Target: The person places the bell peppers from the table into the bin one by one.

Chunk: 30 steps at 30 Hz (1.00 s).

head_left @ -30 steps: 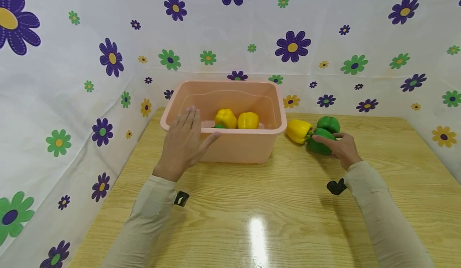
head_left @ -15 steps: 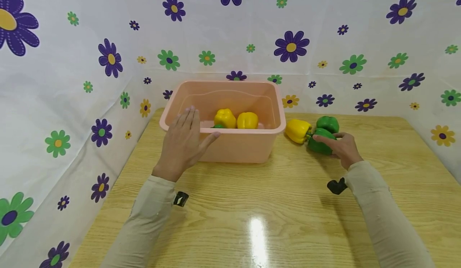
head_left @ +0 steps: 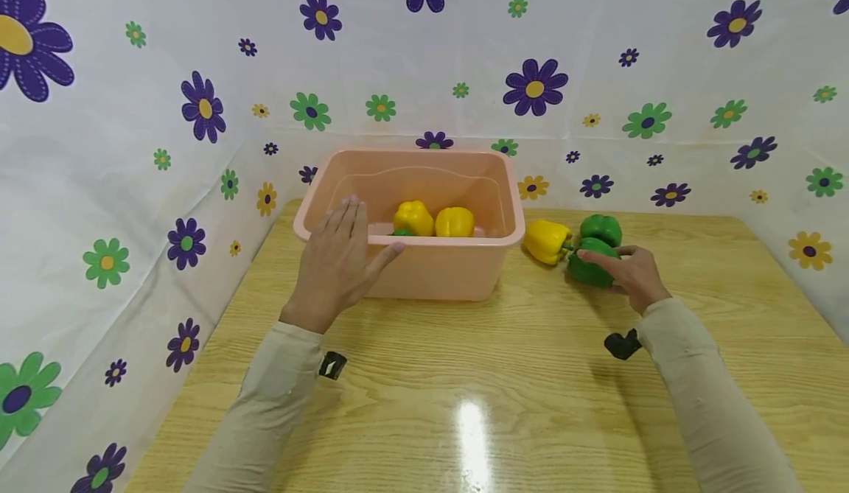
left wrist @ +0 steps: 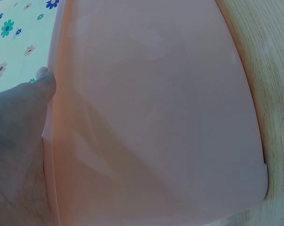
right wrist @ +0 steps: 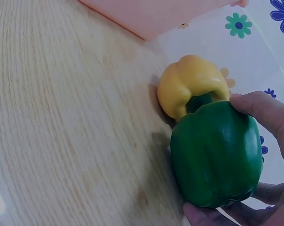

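My left hand [head_left: 332, 268] rests over the front rim of a pink plastic tub [head_left: 434, 272], its fingers straight and reaching over the tub's inside. In the left wrist view the thumb lies along the rim [left wrist: 57, 42]. To the right, my right hand [head_left: 635, 275] holds a green bell pepper [right wrist: 217, 153] between thumb and fingers. Its stem end touches or nearly touches a yellow bell pepper [head_left: 547, 241] beside the tub. Just behind sits another green bell pepper [head_left: 601, 228].
Inside the tub lie two yellow bell peppers [head_left: 414, 218] and a green one [head_left: 402, 233], mostly hidden by the front wall. Everything stands on a wooden table [head_left: 504, 360]. A white flowered cloth [head_left: 424, 51] hangs behind and to the left.
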Each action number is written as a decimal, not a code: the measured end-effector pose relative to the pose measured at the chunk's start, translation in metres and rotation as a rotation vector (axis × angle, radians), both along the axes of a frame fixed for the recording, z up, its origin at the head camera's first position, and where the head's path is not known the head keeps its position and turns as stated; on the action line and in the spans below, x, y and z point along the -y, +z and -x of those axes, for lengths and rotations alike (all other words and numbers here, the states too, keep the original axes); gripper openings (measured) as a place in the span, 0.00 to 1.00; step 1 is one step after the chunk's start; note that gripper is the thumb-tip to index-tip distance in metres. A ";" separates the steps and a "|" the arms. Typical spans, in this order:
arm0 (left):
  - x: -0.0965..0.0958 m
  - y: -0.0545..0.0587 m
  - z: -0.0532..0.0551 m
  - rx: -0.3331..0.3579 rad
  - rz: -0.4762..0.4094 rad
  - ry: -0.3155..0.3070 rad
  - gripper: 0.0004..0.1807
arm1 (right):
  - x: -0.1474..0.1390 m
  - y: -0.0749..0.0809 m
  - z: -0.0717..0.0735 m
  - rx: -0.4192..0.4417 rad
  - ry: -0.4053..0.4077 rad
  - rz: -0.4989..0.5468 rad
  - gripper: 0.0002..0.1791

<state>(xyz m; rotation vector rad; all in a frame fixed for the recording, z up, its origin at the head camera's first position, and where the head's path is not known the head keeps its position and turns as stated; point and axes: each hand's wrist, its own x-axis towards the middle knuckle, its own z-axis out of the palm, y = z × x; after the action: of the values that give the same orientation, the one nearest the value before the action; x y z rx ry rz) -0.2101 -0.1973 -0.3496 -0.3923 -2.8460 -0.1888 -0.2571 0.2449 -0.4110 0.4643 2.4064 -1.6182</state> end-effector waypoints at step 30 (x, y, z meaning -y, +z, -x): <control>0.000 0.001 -0.001 -0.015 -0.002 -0.004 0.53 | 0.000 0.037 -0.005 -0.088 0.046 0.000 0.60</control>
<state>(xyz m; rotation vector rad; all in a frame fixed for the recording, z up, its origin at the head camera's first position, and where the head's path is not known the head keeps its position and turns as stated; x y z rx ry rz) -0.2091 -0.1969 -0.3487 -0.3972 -2.8303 -0.1881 -0.2524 0.2451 -0.3737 0.3413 2.4613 -1.6519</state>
